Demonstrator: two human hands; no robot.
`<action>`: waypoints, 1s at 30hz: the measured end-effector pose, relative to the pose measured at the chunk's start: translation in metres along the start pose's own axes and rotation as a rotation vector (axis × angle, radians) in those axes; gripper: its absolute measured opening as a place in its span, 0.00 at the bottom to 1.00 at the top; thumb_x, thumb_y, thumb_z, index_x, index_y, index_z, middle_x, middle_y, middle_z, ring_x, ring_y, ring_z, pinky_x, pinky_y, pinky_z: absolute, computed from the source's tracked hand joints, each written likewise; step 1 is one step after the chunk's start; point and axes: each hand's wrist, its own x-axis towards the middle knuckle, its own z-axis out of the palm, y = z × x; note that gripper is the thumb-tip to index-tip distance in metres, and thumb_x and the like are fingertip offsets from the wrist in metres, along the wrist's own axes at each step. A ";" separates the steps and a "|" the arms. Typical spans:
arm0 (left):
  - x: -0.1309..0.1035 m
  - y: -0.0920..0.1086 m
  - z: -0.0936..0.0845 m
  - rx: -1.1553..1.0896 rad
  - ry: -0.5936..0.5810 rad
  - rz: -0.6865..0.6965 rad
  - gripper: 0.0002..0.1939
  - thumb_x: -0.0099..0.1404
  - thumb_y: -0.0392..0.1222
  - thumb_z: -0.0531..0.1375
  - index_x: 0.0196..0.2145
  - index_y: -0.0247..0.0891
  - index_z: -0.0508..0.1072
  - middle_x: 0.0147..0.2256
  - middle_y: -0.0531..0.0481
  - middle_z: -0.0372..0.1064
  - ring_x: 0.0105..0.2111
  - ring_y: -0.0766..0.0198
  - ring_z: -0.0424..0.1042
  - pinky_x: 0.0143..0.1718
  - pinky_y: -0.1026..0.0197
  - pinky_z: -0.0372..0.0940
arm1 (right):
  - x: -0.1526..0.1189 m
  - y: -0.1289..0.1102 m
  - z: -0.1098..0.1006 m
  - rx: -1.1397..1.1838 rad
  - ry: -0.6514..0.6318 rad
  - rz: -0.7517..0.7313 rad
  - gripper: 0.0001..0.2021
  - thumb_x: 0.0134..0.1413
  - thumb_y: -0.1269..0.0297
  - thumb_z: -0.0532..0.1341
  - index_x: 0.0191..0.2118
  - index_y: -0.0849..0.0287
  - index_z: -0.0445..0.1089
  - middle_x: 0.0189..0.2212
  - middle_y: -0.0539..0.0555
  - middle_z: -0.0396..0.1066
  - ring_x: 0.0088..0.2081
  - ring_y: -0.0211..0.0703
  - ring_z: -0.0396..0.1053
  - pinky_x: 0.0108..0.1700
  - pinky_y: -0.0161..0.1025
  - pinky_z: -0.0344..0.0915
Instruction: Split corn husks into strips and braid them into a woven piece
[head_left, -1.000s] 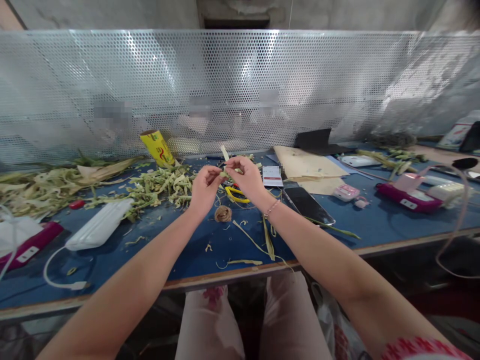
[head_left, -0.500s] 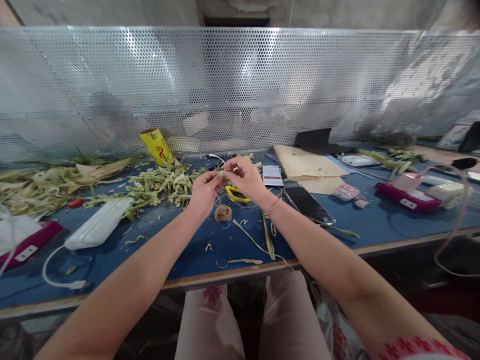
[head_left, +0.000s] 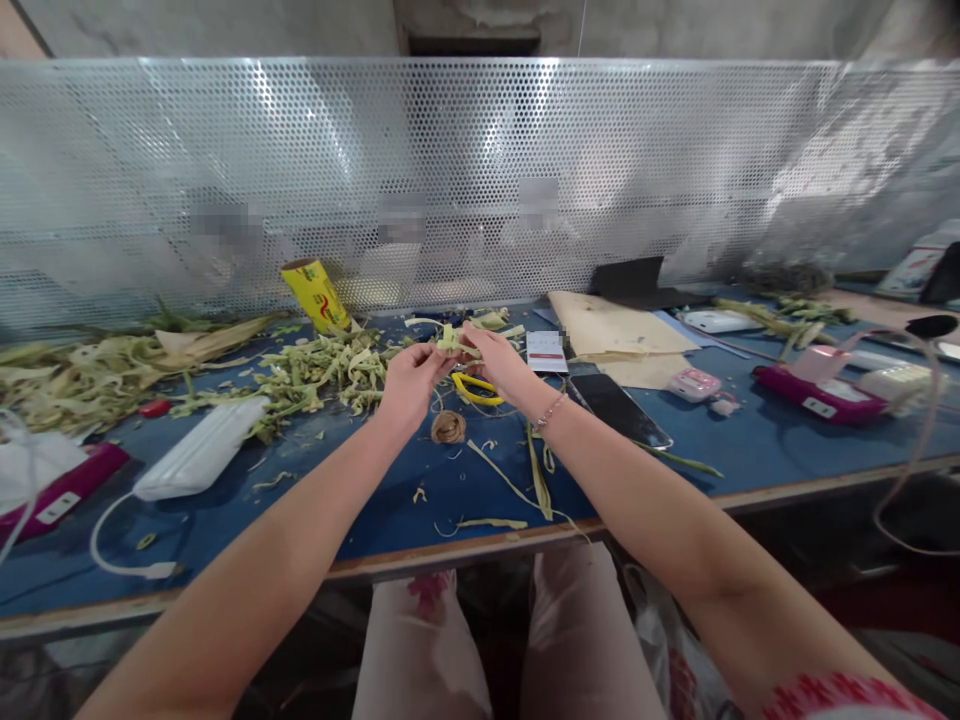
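My left hand (head_left: 409, 382) is closed, pinching a folded pale green piece of corn husk (head_left: 449, 337) between thumb and fingertips. From the other side my right hand (head_left: 501, 366), with a bracelet at the wrist, has its fingers closed on a strip of the same piece. The fingertips partly hide the husk. Just below the hands lie a small brown coil of cord (head_left: 448, 428) and a yellow loop-shaped thing (head_left: 477, 391), partly covered by my right hand. Loose husk strips (head_left: 538, 478) are scattered nearer the table's front edge.
Heaps of husk strips (head_left: 326, 368) cover the left side, beside a yellow tube (head_left: 316, 296) and a white power strip (head_left: 201, 450). To the right lie a black phone (head_left: 621, 410), brown paper (head_left: 611, 325) and a magenta box (head_left: 819, 394). A perforated metal screen (head_left: 465, 150) closes off the back.
My right hand has moved slightly right and down, its fingers no longer arched over the husk. More of the folded husk shows between the hands. My left hand stays almost in place.
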 end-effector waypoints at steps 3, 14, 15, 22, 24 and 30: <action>0.000 -0.001 0.000 0.055 -0.027 0.014 0.11 0.40 0.41 0.67 0.19 0.33 0.70 0.22 0.52 0.69 0.26 0.70 0.69 0.42 0.60 0.64 | -0.004 -0.003 0.003 0.080 -0.026 0.075 0.14 0.46 0.51 0.56 0.26 0.59 0.62 0.28 0.50 0.64 0.26 0.32 0.62 0.28 0.32 0.60; 0.001 -0.009 -0.007 0.400 -0.106 0.120 0.08 0.49 0.42 0.62 0.23 0.33 0.71 0.26 0.51 0.69 0.28 0.68 0.67 0.36 0.63 0.63 | 0.004 0.006 0.000 -0.061 -0.002 -0.151 0.10 0.47 0.57 0.55 0.24 0.59 0.60 0.18 0.45 0.56 0.20 0.31 0.55 0.22 0.31 0.55; 0.000 -0.008 -0.006 0.419 -0.113 0.113 0.08 0.49 0.42 0.62 0.23 0.34 0.70 0.25 0.51 0.68 0.27 0.68 0.67 0.36 0.63 0.63 | 0.004 0.005 0.000 -0.103 0.031 -0.203 0.10 0.48 0.58 0.54 0.24 0.58 0.60 0.18 0.45 0.55 0.20 0.31 0.54 0.23 0.32 0.54; -0.007 -0.005 0.001 0.367 -0.227 -0.104 0.10 0.44 0.41 0.65 0.20 0.34 0.67 0.18 0.55 0.64 0.22 0.69 0.66 0.31 0.62 0.64 | 0.000 -0.002 -0.009 -0.441 0.189 -0.512 0.10 0.53 0.62 0.52 0.23 0.58 0.59 0.18 0.46 0.54 0.22 0.33 0.53 0.27 0.34 0.51; -0.008 -0.002 0.002 0.335 -0.255 -0.163 0.10 0.42 0.39 0.66 0.18 0.34 0.67 0.17 0.56 0.63 0.21 0.70 0.65 0.29 0.63 0.64 | -0.001 -0.002 -0.011 -0.465 0.203 -0.529 0.09 0.53 0.62 0.52 0.24 0.58 0.59 0.19 0.46 0.55 0.22 0.33 0.53 0.27 0.34 0.51; -0.008 0.006 0.005 0.125 -0.172 -0.224 0.08 0.44 0.36 0.63 0.20 0.35 0.65 0.19 0.55 0.64 0.21 0.71 0.66 0.29 0.64 0.65 | -0.005 0.002 -0.008 -0.529 0.160 -0.590 0.09 0.54 0.60 0.50 0.27 0.57 0.61 0.19 0.46 0.56 0.22 0.34 0.53 0.27 0.34 0.51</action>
